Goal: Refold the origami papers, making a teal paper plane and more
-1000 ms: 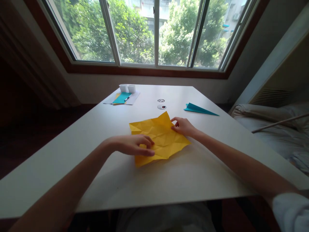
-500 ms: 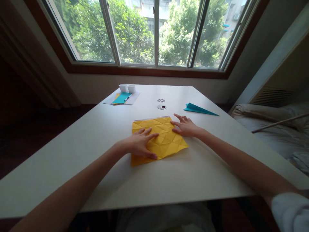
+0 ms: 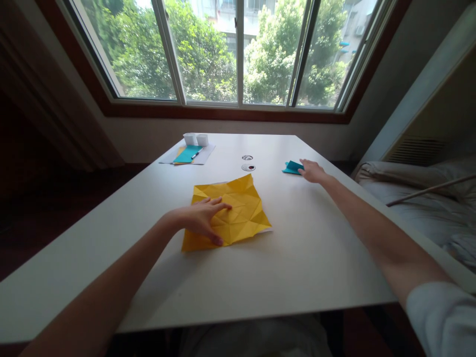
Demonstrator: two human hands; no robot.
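Note:
A creased yellow sheet of paper (image 3: 241, 203) lies on the table in front of me, its far right corner raised a little and a white edge showing beneath. My left hand (image 3: 203, 218) rests on the left part of this sheet, palm down with fingers spread. Farther off to the right, my right hand (image 3: 313, 171) is on a folded teal paper airplane (image 3: 293, 167), its thumb and fingers around the body. Only the left end of the airplane shows; the hand covers the rest.
Two round cutouts (image 3: 248, 167) lie beyond the yellow sheet on the white table (image 3: 111, 258). At the far left are teal paper (image 3: 188, 154), a pen (image 3: 197, 153), white sheets and two small white boxes (image 3: 196, 139). A covered seat (image 3: 397, 198) stands at the right.
My right hand has left the yellow sheet and moved right and away to the paper airplane. The yellow sheet has shifted left with my left hand still on it.

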